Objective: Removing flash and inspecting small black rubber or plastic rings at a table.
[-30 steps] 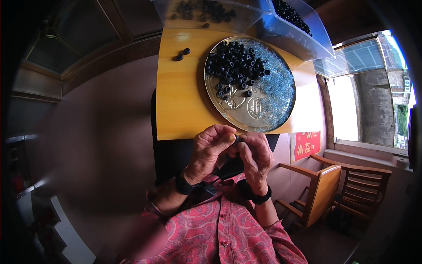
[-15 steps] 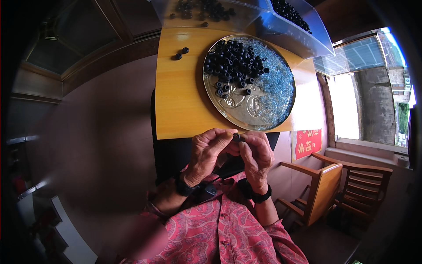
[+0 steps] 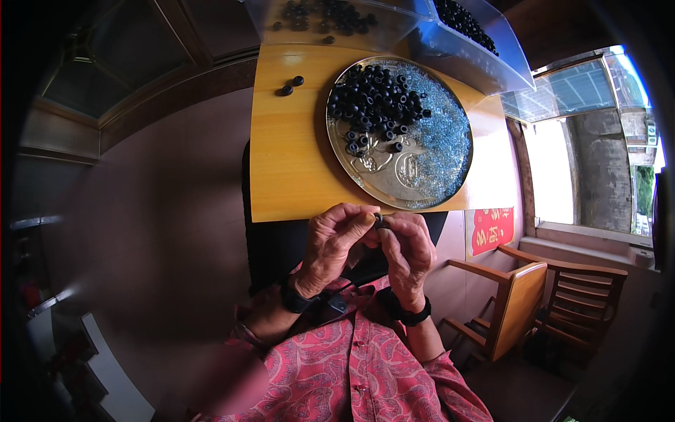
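On the near side of the round tray (image 3: 389, 186), just off the edge of the table (image 3: 288, 158), we pinched a small black piece (image 3: 380, 221) between the fingertips of our left hand (image 3: 327, 246) and right hand (image 3: 411, 257), both closed narrowly on it. Across the tray's far left part we had a heap of black pieces (image 3: 373, 102), and along its right side a spread of tiny bluish bits (image 3: 446, 130). Left of the tray sat two loose black pieces (image 3: 287, 91); beyond it stood a clear bin (image 3: 478, 70).
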The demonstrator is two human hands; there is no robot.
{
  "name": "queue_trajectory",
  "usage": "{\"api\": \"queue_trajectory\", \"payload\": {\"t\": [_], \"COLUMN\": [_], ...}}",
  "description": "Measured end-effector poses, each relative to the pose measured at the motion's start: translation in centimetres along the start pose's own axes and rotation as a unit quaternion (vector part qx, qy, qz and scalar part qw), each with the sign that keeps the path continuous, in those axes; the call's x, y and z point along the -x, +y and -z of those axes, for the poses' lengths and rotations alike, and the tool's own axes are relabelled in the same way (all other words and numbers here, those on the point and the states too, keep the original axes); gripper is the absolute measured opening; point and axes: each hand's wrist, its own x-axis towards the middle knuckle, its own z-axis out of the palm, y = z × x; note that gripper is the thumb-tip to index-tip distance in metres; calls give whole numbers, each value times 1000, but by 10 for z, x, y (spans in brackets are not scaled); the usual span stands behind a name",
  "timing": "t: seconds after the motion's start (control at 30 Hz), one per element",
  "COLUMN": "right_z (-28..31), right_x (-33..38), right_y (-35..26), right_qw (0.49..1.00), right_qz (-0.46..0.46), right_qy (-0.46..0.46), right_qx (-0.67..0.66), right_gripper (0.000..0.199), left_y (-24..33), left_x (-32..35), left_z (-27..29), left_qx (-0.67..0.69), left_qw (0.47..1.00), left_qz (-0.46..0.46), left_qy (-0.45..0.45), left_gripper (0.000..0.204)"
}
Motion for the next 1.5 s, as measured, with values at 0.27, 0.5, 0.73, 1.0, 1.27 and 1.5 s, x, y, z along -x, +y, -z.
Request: {"api": "queue_trajectory", "payload": {"t": [0.27,0.5,0.73,1.0,1.27,1.5], "right_z": [4,5,8,8,6,6], "right_x": [-7,-10,-14,-19,-16,-13], "right_y": [-7,-12,-9,-16,-21,-17], "right_qw": [999,998,993,980,976,968], "right_qz": [14,-4,29,82,92,124], "right_qy": [-20,-44,-57,-73,-79,-78], "right_qx": [32,42,101,168,180,205], "right_gripper": [17,17,23,27,32,33], "left_y": [5,8,13,17,11,3], "left_x": [2,3,4,6,9,7], "left_z": [-2,1,0,-9,-11,-9], "left_qx": [-1,-39,-92,-168,-167,-148], "left_qw": [1000,999,996,983,984,988], "left_qz": [-6,-9,-17,-65,-63,-50], "left_qy": [7,5,12,23,13,5], "left_gripper": [17,17,18,17,20,25]}}
